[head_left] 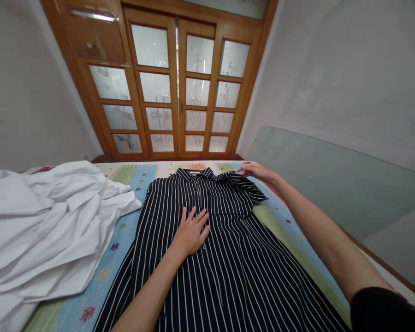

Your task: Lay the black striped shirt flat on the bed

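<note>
A black shirt with thin white stripes (228, 267) lies spread out on a bed, collar toward the far end. My left hand (191, 233) rests flat on its chest with fingers stretched out and apart. My right hand (256, 171) reaches to the far right shoulder of the shirt and touches the folded short sleeve (244, 186); its fingers lie along the fabric edge, and I cannot see whether they pinch it.
A pile of white cloth (44, 226) lies on the left of the bed. The colourful striped bedsheet (124, 230) shows around the shirt. Wooden doors with frosted glass panes (174, 92) stand beyond the bed. A pale green panel (332, 180) runs along the right wall.
</note>
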Demonstrator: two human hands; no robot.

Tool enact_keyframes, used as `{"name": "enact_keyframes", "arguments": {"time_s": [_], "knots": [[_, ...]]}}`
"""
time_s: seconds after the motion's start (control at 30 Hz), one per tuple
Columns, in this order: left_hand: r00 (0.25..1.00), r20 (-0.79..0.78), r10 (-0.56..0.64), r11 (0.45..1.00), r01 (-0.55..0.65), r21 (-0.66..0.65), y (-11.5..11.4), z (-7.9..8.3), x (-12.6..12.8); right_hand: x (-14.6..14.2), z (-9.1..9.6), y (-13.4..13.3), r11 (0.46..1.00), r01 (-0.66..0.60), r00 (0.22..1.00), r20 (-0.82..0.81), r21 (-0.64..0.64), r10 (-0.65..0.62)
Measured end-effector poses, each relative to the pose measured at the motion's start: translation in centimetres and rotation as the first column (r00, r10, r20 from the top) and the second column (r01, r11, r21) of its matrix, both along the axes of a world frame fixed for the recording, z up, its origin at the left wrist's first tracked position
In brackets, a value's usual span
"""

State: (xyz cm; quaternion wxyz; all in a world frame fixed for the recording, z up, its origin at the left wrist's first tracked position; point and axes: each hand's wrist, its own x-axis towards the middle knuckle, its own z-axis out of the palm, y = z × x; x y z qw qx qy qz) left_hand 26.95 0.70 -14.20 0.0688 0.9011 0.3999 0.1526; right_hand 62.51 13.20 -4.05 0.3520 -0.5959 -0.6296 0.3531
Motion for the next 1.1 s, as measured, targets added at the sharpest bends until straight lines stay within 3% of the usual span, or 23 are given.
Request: {"name": "enact_keyframes", "arguments": {"time_s": [0.07,0.13,0.27,0.47,0.6,0.73,0.8,0.87,0.93,1.03,1.1], "knots": [[1.0,0.002,-0.002,1.0,0.002,-0.006,0.0,0.0,0.0,0.4,-0.3,-0.3,0.99,-0.086,0.996,-0.048,-0.113,0.081],[1.0,0.002,-0.002,1.0,0.002,-0.017,0.0,0.1,0.0,1.1,-0.8,-0.5,0.98,-0.113,0.991,0.056,-0.162,0.124],[1.0,0.0,0.001,1.0,-0.001,-0.029,-0.1,0.3,0.1,2.3,-2.1,-0.9,0.981,-0.134,0.91,0.374,-0.14,0.177],[1.0,0.004,0.0,1.0,0.0,-0.031,0.0,0.1,0.0,1.6,-3.6,-1.4,0.972,-0.199,0.827,0.511,-0.123,0.234],[1.0,0.002,0.001,1.0,-0.001,-0.02,0.1,0.0,0.0,1.4,-3.7,-1.2,0.993,-0.086,0.758,0.641,-0.076,0.115],[1.0,0.006,0.0,1.0,0.0,-0.016,0.1,0.1,0.0,2.0,-2.9,-1.1,0.995,0.05,0.717,0.691,0.083,-0.094],[1.0,0.005,0.001,1.0,-0.001,-0.023,0.0,0.1,0.0,2.3,-2.3,-1.4,0.967,0.154,0.665,0.703,0.204,-0.254],[1.0,-0.001,0.004,1.0,-0.004,-0.031,0.1,0.2,0.0,2.6,-1.6,-1.8,0.904,0.243,0.612,0.668,0.351,-0.424],[1.0,-0.004,0.004,1.0,-0.005,-0.029,0.1,0.2,0.0,2.7,-0.8,-2.1,0.866,0.278,0.642,0.59,0.415,-0.489],[1.0,-0.006,0.006,1.0,-0.006,-0.024,0.1,0.1,0.0,3.2,0.0,-2.5,0.931,0.235,0.807,0.478,0.278,-0.347],[1.0,-0.006,0.007,1.0,-0.007,-0.026,0.1,0.1,0.0,3.6,0.2,-2.6,0.971,0.18,0.856,0.46,0.158,-0.234]]}}
